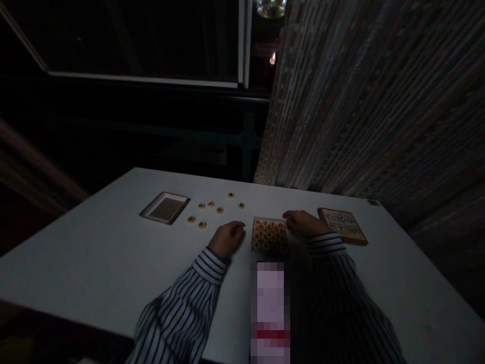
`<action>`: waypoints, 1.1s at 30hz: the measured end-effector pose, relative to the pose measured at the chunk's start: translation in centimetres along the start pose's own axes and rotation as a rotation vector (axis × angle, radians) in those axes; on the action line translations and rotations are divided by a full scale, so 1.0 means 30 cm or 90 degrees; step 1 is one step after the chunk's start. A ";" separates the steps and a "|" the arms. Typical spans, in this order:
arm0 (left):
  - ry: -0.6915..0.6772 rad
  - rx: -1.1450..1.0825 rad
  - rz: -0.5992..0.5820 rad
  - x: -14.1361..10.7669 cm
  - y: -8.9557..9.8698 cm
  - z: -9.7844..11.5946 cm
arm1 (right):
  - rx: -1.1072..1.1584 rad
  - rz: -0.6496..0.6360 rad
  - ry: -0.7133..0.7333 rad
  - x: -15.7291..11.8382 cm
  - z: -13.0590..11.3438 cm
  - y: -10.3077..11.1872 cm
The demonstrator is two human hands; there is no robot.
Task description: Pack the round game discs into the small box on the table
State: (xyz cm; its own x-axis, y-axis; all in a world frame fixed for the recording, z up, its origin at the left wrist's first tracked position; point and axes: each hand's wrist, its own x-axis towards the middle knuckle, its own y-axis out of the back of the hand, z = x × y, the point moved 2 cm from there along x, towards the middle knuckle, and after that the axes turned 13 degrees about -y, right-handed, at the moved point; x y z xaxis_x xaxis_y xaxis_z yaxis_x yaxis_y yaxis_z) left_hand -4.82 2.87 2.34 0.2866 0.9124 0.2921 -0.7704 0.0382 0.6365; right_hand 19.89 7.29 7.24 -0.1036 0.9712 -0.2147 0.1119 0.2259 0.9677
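Observation:
A small open box (pixel 252 237) of Chinese chess pieces (pixel 270 235) stands on the white table, its round wooden discs packed in rows with red and dark characters. My right hand (pixel 306 224) is closed at the box's far right corner, fingers curled against its edge. Just left of the box, apart from it, my left hand (pixel 227 238) hovers low over the table with curled fingers; whether anything is inside them is hidden. Several loose chess pieces (pixel 220 210) lie scattered on the table beyond my left hand.
An open, shallow lid or tray (pixel 183 207) sits at the far left of the white table (pixel 94 258). Beside my right forearm lies a flat box or lid with a printed picture (pixel 344 226). A phone-like object (pixel 270 303), blurred out, is nearest me. A string curtain (pixel 341 101) hangs behind.

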 end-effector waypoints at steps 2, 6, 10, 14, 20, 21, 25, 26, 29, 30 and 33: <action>0.000 -0.004 0.020 -0.011 0.021 -0.020 | 0.002 0.023 0.003 -0.018 -0.012 0.019; -0.001 -0.004 0.052 -0.037 0.071 -0.046 | 0.012 0.080 0.011 -0.040 -0.038 0.042; -0.010 0.038 0.063 -0.067 0.128 -0.060 | 0.021 0.112 0.050 -0.041 -0.081 0.053; 0.009 0.098 0.097 -0.094 0.181 -0.083 | 0.024 0.121 0.092 -0.048 -0.157 0.076; 0.008 0.173 0.170 -0.123 0.251 -0.133 | -0.013 0.121 0.138 -0.063 -0.302 0.085; 0.001 0.185 0.182 -0.127 0.259 -0.142 | -0.024 0.109 0.142 -0.062 -0.325 0.080; -0.015 0.241 0.216 -0.141 0.271 -0.182 | -0.061 0.086 0.176 -0.048 -0.405 0.056; -0.014 0.257 0.218 -0.143 0.269 -0.193 | -0.071 0.084 0.184 -0.042 -0.422 0.050; -0.001 0.293 0.213 -0.149 0.257 -0.226 | -0.099 0.078 0.212 -0.023 -0.472 0.029; 0.001 0.299 0.207 -0.149 0.252 -0.235 | -0.108 0.076 0.224 -0.016 -0.489 0.020; 0.005 0.299 0.178 -0.148 0.241 -0.250 | -0.115 0.077 0.257 0.002 -0.543 -0.012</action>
State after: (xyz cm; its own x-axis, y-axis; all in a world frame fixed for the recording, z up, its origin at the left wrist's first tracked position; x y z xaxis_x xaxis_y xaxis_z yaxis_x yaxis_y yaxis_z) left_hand -15.94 2.15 0.29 0.1011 0.8650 0.4915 -0.4791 -0.3907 0.7860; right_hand 3.74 6.02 9.03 -0.4817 0.8739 -0.0654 -0.0236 0.0617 0.9978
